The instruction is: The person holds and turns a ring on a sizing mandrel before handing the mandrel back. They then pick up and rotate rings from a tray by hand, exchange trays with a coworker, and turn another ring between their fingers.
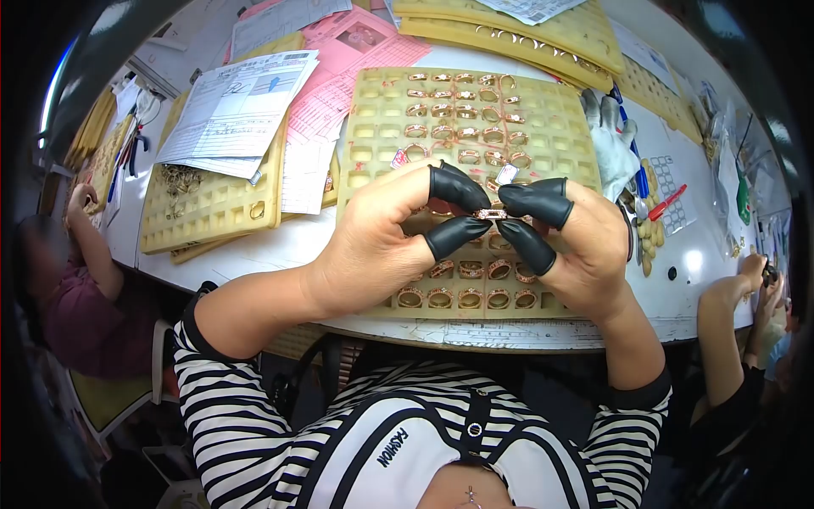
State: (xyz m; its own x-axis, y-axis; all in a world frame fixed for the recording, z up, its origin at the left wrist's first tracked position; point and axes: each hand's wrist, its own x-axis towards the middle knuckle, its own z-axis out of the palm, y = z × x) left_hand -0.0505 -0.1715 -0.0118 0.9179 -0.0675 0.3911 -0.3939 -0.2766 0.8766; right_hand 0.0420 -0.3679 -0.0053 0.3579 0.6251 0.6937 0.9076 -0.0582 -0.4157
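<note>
Black rubber finger cots cover the thumb and forefinger of both my hands. Between their tips is a small rose-gold ring (490, 215) with a pale stone-like face turned up. My left hand (394, 216) pinches it from the left, and my right hand (577, 233) pinches it from the right. Below them lies a yellow slotted ring tray (373, 131), holding rows of similar rings (471, 298). Small white tags (507, 174) show among the rings just behind my fingertips. My hands hide the middle of the tray.
Papers (237, 106) lie on another yellow tray (212, 212) at left, with pink sheets (365, 47) behind. More yellow trays (509, 42) are stacked at the back. A white glove (609, 140) and a red pen (668, 204) lie at right. Co-workers sit on both sides.
</note>
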